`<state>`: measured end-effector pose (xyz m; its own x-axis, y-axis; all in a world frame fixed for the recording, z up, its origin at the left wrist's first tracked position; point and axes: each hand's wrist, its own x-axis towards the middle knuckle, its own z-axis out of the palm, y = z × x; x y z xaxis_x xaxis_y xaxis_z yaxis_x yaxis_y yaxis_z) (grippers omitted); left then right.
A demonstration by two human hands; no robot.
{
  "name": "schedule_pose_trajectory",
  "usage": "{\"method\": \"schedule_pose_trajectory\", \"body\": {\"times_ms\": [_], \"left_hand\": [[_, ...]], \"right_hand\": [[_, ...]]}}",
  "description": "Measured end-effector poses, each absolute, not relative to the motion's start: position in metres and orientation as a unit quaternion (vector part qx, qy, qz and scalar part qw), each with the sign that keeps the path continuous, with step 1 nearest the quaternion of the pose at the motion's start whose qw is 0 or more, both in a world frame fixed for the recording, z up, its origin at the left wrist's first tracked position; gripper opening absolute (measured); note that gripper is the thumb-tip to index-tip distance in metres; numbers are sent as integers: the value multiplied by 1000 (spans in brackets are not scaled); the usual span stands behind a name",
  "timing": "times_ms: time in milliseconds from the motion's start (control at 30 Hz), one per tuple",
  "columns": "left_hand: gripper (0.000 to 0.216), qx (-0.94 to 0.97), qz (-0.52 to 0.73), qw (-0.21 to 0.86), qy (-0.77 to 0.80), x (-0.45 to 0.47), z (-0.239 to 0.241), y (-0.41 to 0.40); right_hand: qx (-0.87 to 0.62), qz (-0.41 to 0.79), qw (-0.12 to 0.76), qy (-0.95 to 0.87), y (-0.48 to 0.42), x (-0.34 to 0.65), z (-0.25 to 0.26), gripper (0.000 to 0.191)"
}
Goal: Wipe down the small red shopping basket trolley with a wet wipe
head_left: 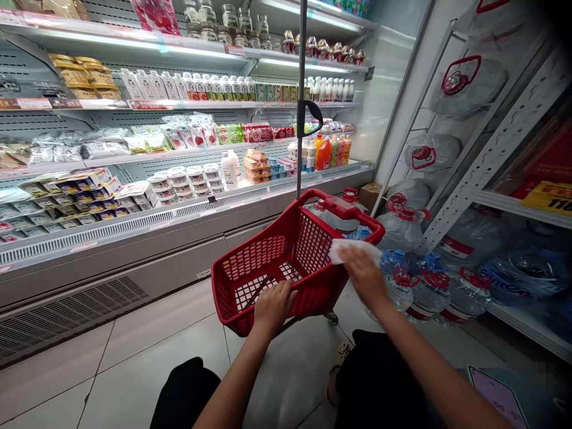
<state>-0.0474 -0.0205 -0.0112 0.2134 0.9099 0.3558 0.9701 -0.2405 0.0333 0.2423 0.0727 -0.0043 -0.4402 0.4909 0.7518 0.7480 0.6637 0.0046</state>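
A small red shopping cart [315, 292] with latticed plastic walls stands tilted in front of me. My left hand [272, 304] is closed over its near rim, fingers curled to the inside. Farther right, my right hand [363, 274] holds a white cloth [342, 245], perhaps a wipe, against the cart's side just below the handle [342, 207]. Part of the cloth is covered by my fingers. Inside the basket, a dark thin strip lies on the grid floor; I cannot make out what it is.
A lit refrigerated case [179, 220] with dairy goods and drinks runs along the back. A grey upright [302, 71] with a black handle [313, 118] rises behind the cart. Large water bottles [422, 295] line the right shelving. A phone [494, 399] lies at lower right.
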Motion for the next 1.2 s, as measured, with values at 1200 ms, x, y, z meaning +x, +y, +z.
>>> {"method": "schedule_pose_trajectory", "body": {"times_ms": [1200], "left_hand": [[39, -738, -134, 90, -656, -127, -4, -4]], "right_hand": [[-419, -137, 418, -794, 92, 240, 27, 52]]}}
